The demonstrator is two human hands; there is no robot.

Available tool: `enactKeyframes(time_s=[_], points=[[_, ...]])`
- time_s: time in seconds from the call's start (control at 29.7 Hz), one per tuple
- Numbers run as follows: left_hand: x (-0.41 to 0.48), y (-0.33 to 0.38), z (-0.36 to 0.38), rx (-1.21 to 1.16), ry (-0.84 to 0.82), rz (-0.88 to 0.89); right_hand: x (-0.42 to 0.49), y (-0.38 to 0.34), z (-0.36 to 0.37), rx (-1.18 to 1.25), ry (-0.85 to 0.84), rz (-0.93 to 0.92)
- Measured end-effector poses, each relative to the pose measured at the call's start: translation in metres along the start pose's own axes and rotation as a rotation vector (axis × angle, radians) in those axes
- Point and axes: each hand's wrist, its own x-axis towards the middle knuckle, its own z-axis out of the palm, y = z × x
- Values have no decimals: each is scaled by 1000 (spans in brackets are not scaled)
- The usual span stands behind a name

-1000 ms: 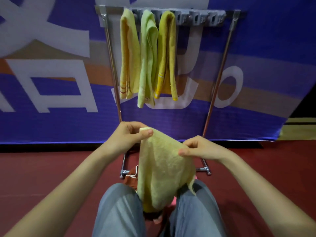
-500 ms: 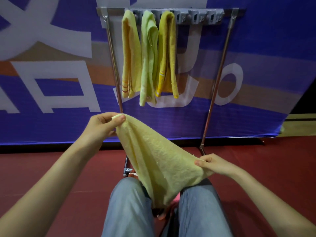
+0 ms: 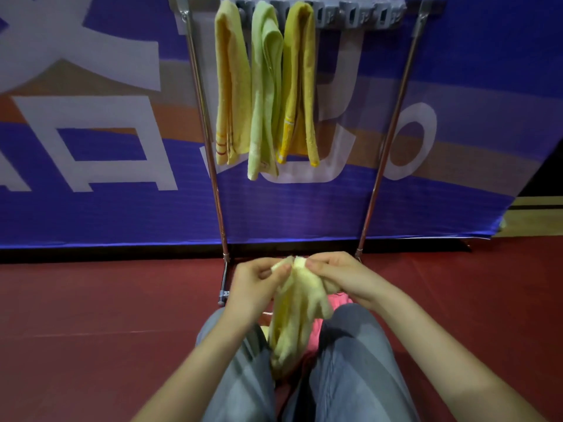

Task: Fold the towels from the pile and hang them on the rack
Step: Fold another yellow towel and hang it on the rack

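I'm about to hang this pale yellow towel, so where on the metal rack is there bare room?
Bare room: the grey clip bar of the metal rack, between the mustard-yellow hanging towel and the right chrome pole. Crowded: from the left chrome pole across, the light yellow towel, pale green towel and the mustard one hang side by side.

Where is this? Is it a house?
Probably a sports hall or event space, not a house: a huge blue printed banner backs the towel rack, and the floor is dark red.
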Motion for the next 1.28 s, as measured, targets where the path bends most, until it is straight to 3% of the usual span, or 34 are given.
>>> enactKeyframes(time_s=[0.2,0.64,0.84,1.01,1.18,1.28], points=[[-4,-13,7,-17,-86,-33,-6,-2,8,-60,-102,25],[-5,-20,7,-24,-79,-72,-29,37,22,231,-107,-11],[-2,-27,7,-40,-12,-72,-36,56,20,196,161,5],[-6,-35,8,-41,-62,-174,-32,53,9,259,318,-40],[-2,-39,-6,-121,106,-217,-29,47,-11,350,479,-18],[1,-41,-3,-116,107,-221,-25,42,-11,295,542,-16]])
